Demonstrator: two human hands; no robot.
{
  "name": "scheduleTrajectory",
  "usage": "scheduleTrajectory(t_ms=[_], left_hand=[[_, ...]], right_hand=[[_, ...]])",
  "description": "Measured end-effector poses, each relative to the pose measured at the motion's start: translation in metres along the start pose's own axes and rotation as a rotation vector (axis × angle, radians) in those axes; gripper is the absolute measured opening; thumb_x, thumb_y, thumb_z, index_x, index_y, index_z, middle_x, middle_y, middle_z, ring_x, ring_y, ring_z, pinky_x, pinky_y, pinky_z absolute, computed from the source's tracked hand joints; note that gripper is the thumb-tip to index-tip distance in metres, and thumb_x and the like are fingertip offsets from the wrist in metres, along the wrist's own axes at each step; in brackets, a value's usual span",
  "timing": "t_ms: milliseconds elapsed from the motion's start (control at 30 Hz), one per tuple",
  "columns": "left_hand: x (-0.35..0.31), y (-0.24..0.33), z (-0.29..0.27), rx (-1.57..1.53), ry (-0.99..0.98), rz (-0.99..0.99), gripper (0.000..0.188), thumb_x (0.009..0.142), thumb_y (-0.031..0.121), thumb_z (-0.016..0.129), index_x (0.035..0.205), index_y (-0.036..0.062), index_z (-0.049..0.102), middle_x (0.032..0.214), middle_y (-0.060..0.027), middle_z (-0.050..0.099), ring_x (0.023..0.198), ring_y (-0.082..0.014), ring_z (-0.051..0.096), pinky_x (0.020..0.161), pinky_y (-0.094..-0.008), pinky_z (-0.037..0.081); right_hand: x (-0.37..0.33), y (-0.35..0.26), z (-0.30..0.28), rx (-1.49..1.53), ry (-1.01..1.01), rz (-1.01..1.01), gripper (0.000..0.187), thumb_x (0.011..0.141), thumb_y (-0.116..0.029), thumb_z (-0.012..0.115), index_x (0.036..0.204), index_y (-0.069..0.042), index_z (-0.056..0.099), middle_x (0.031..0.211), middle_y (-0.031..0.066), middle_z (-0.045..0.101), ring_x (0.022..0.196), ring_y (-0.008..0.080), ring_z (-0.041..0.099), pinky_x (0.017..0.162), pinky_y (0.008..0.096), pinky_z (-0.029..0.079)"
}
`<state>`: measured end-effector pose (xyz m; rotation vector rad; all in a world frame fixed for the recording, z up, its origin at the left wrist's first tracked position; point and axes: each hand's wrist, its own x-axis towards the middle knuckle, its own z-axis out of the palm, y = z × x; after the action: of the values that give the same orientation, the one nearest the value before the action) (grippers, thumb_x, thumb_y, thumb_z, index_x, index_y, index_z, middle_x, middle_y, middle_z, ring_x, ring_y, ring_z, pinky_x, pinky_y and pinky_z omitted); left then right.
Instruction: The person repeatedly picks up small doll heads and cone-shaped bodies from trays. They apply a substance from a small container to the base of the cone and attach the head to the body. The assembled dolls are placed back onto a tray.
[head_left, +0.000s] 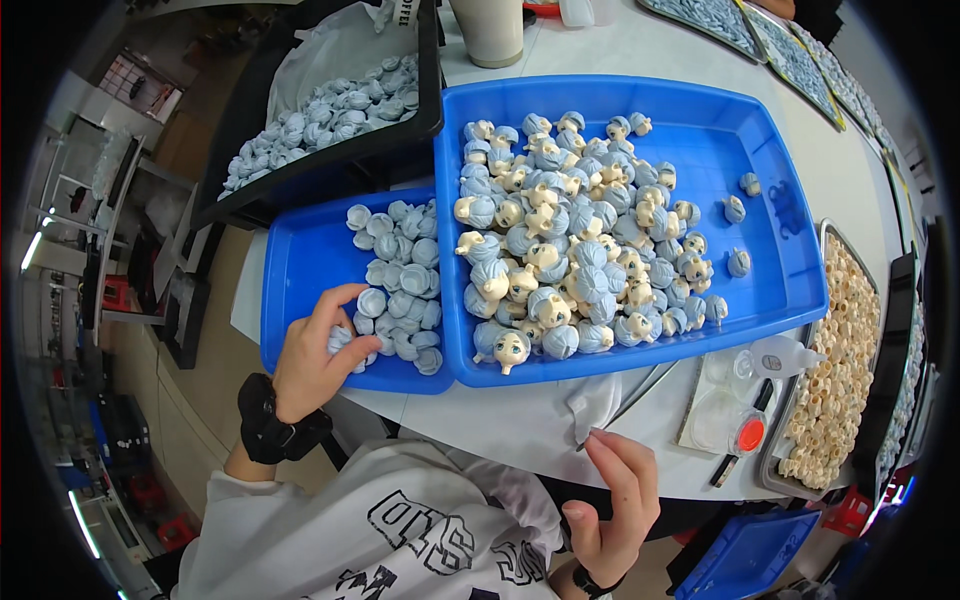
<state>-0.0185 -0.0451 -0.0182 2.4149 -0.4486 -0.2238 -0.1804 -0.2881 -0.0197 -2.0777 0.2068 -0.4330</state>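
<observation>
My left hand [315, 355] reaches into the small blue tray [300, 235], its fingers and thumb curled round a light-blue doll hair piece [340, 339]. More hair pieces [405, 280] lie heaped beside it along the tray's right side. In front of the large blue tray [780, 255], my right hand [615, 500] is held low with thumb and forefinger apart. Its fingertips are at a crumpled white cloth [594, 405] and the near end of a thin metal tool [645, 392]. Inside the large tray are many small doll heads [550, 255] with light-blue hair.
At the back left, a black crate [425, 115] holds more hair pieces. A beige cup [487, 35] stands behind the large tray. To the right are a white bottle [785, 356], a red-capped jar [748, 434], a marker [724, 470] and a metal tray [822, 375] of cream-coloured parts.
</observation>
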Motion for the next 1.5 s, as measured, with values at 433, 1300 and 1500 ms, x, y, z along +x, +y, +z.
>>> scheduleTrajectory(t_ms=[433,1300,1500], left_hand=[[0.008,-0.015,-0.005,-0.134,0.223,-0.013,0.026,0.085,0.014,0.053,0.107,0.0014,0.049,0.062,0.0001,0.048,0.056,-0.0056,0.041,0.052,-0.0203,0.032],[0.009,0.137,0.104,-1.463,-1.166,-0.423,0.032,0.092,0.034,0.041,0.094,0.0022,0.048,0.078,-0.0026,0.05,0.07,-0.0059,0.045,0.062,-0.0184,0.037],[0.01,0.136,0.118,-1.559,-1.261,-0.859,0.031,0.093,0.034,0.034,0.097,0.0059,0.047,0.084,-0.0019,0.052,0.074,-0.0089,0.051,0.062,-0.0216,0.041]], right_hand=[[0.0,0.004,-0.001,0.002,0.008,0.008,0.051,0.08,-0.043,0.055,0.101,0.003,0.057,0.095,0.0181,0.057,0.084,0.0287,0.056,0.071,0.0333,0.045],[0.0,-0.015,-0.01,-0.31,0.365,-0.216,0.034,0.052,-0.011,0.077,0.083,-0.013,0.063,0.082,0.0,0.054,0.073,0.0183,0.048,0.058,0.0251,0.038],[-0.002,-0.005,-0.012,-0.322,0.381,-0.075,0.032,0.05,-0.007,0.076,0.079,-0.012,0.063,0.082,0.0004,0.055,0.072,0.0185,0.049,0.061,0.0261,0.039]])
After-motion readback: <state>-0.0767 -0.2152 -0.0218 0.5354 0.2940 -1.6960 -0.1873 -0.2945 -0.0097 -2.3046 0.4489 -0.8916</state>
